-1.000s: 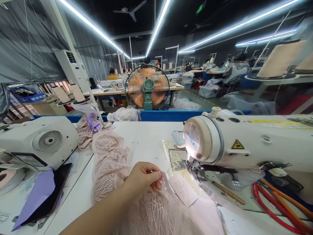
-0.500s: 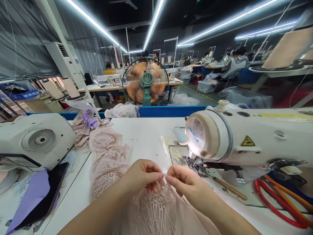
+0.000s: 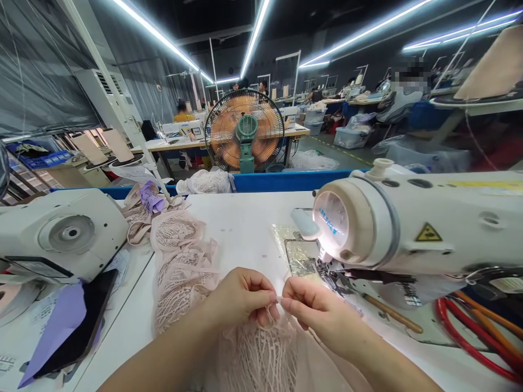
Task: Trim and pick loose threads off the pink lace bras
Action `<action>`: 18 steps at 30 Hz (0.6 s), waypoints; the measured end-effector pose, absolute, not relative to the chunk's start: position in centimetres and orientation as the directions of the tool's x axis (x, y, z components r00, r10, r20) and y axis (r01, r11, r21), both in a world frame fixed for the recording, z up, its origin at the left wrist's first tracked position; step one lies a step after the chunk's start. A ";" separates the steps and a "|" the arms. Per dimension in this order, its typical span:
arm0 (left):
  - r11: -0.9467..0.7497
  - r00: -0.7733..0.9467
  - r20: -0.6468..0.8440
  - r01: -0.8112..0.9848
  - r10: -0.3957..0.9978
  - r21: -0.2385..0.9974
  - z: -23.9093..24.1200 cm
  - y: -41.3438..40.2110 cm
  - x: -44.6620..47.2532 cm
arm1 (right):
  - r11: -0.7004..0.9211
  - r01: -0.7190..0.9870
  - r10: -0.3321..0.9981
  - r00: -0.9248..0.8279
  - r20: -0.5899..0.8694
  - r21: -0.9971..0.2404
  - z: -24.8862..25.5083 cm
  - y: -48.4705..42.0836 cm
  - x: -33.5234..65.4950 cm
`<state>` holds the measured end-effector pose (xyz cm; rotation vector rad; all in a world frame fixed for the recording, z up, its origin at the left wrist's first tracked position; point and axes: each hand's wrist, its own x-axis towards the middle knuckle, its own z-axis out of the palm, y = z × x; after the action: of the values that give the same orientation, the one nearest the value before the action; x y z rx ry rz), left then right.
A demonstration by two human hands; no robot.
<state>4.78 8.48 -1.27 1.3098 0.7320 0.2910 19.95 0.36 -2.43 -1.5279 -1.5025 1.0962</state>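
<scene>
My left hand (image 3: 251, 296) and my right hand (image 3: 312, 305) meet in front of me, fingertips almost touching. Both pinch the upper edge of a pale pink lace garment piece (image 3: 265, 354), which hangs down toward me with sheer fabric at its right side. A thin loop of the material shows under my left fingertips. The exact bit between the fingers is too small to make out. Left of my hands lies a stack of matching pink lace pieces (image 3: 180, 272). Beyond my right hand stands a white sewing machine (image 3: 408, 223) with its lamp lit.
A second machine (image 3: 69, 234) stands at the left, beside a dark phone-like slab (image 3: 92, 321) and purple paper (image 3: 57, 332). At right are a wooden-handled tool (image 3: 392, 313) and red-handled scissors (image 3: 453, 337). A large fan (image 3: 246, 130) is behind the table; people work farther back.
The view has shifted slightly, so the right machine sits further right. My hands stay pinched on the lace piece, with the fingertips slightly lower and a little further apart.
</scene>
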 end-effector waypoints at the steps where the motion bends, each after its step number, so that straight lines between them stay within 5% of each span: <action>1: 0.271 0.743 -0.322 0.194 0.586 0.943 -1.3 8.4 4.8 | -0.048 0.405 0.998 -0.026 -0.064 -0.913 -2.4 0.4 19.9; 18: 0.267 0.737 -0.349 0.234 0.578 0.935 -1.0 8.5 4.9 | 0.117 0.678 0.944 0.150 0.292 -0.726 -3.2 -0.3 19.9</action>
<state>4.88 8.46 -1.02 1.3124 0.7564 0.2652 19.87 -0.30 -3.21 -1.6270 -1.5938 0.4195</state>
